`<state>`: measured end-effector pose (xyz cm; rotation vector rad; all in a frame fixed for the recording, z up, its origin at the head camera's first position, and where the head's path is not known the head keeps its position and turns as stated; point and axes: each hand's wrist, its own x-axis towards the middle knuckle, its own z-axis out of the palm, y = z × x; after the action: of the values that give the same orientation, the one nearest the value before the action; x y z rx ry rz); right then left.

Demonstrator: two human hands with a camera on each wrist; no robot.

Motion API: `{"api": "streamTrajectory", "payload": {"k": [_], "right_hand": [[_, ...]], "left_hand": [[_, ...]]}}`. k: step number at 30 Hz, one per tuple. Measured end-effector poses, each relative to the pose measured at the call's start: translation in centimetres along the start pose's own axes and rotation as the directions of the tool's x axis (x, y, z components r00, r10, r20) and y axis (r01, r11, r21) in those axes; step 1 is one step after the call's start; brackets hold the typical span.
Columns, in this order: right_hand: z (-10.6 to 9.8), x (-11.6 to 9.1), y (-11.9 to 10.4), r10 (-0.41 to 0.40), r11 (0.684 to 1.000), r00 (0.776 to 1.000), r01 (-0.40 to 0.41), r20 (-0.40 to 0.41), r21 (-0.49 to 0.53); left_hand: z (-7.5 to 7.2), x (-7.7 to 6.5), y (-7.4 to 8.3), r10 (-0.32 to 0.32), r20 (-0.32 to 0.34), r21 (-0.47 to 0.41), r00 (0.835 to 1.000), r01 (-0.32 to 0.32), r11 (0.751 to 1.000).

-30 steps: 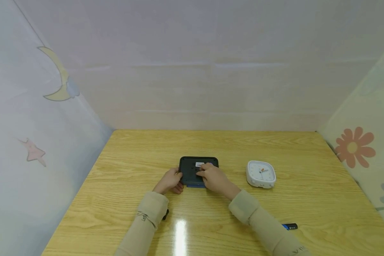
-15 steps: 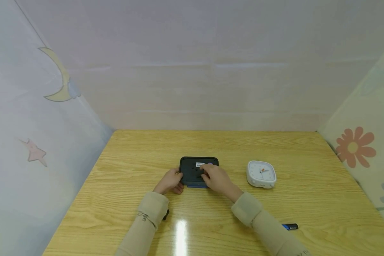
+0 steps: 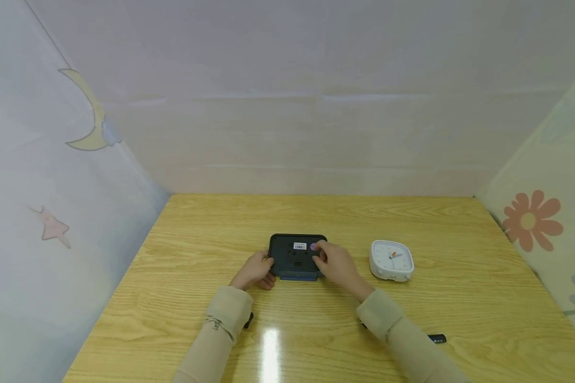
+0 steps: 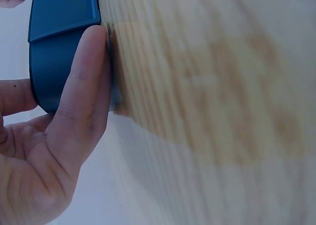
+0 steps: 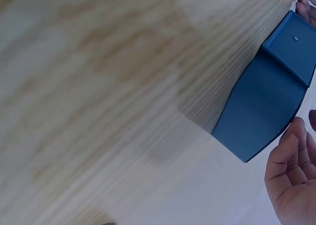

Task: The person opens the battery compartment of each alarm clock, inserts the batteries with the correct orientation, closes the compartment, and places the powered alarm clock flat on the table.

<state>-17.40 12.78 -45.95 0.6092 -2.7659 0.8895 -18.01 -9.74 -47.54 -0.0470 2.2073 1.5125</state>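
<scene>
A black rectangular device (image 3: 297,256) sits on the table in the head view, its back panel turned up. That panel carries a white barcode label (image 3: 300,246), a purple round sticker (image 3: 313,247) and several small holes. My left hand (image 3: 256,270) grips the device's left end, thumb on top and fingers along the lower side. In the left wrist view one finger lies against the blue-looking casing (image 4: 59,52). My right hand (image 3: 337,266) is over the right end, with index finger and thumb apart near the sticker. Its other fingers (image 5: 284,161) bend beside the casing's edge.
A white alarm clock (image 3: 391,260) stands right of the device. At the lower right a dark marker-like stick (image 3: 437,338) lies partly behind the right sleeve (image 3: 407,340). The left sleeve (image 3: 220,324) crosses the table's front. Printed cloth walls (image 3: 297,133) border the table.
My right hand has shifted right, from the middle of the back panel to its right end, uncovering the holes and the purple sticker. My left hand and the device have stayed put.
</scene>
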Motion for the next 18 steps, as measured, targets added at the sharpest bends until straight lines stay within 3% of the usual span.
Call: {"api": "streamTrajectory", "payload": {"k": [8,18], "right_hand": [[-0.4,0.0,0.9,0.128,0.990,0.992,-0.128,0.007,0.052],[-0.4,0.2,1.7,0.270,0.950,0.957,-0.282,0.101,0.134]], "left_hand": [[0.0,0.0,0.1,-0.012,-0.003,-0.005,1.000,0.012,1.000],[0.1,0.2,-0.1,-0.022,-0.007,-0.006,1.000,0.022,1.000]]}}
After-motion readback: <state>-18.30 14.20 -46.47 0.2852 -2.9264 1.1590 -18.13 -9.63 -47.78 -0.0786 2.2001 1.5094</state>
